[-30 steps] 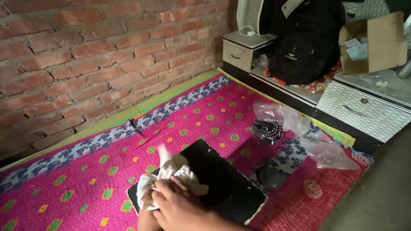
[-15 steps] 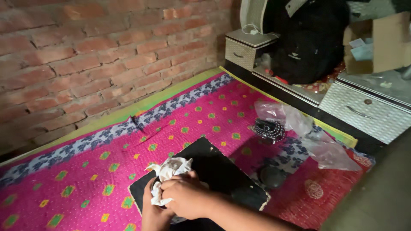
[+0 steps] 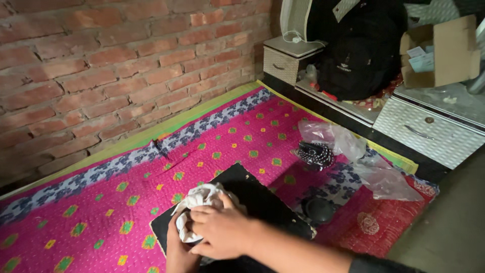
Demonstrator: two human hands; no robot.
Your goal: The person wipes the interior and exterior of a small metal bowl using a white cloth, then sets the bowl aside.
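Since half a second ago, both hands have drawn the white cloth (image 3: 198,201) into a tighter bundle, and the loose end that stood up a second ago is now tucked down.

At the bottom centre of the frame, the person's right hand (image 3: 225,230) lies over the crumpled cloth with fingers curled closed around it. The left hand (image 3: 178,247) comes up from the bottom edge beneath the bundle, its fingers wrapped on the cloth's lower side. Whether anything sits inside the cloth cannot be told. The bundle is over the near end of a flat black board (image 3: 262,199), which lies at a slant on a bright pink quilt (image 3: 101,212) patterned with green and yellow spots and a blue floral border.

Right of the board, just beside its far edge, sits a small round dark object (image 3: 319,208). Further up and right, a black and white dotted item (image 3: 314,153) rests on the quilt, touching crumpled clear plastic wrap (image 3: 374,169) that spreads toward the right.

Beyond the quilt, at upper right, stands low white furniture with a drawer (image 3: 427,129). On it rest a black backpack (image 3: 361,50) and an open cardboard box (image 3: 447,50). A red brick wall (image 3: 101,65) fills the upper left.
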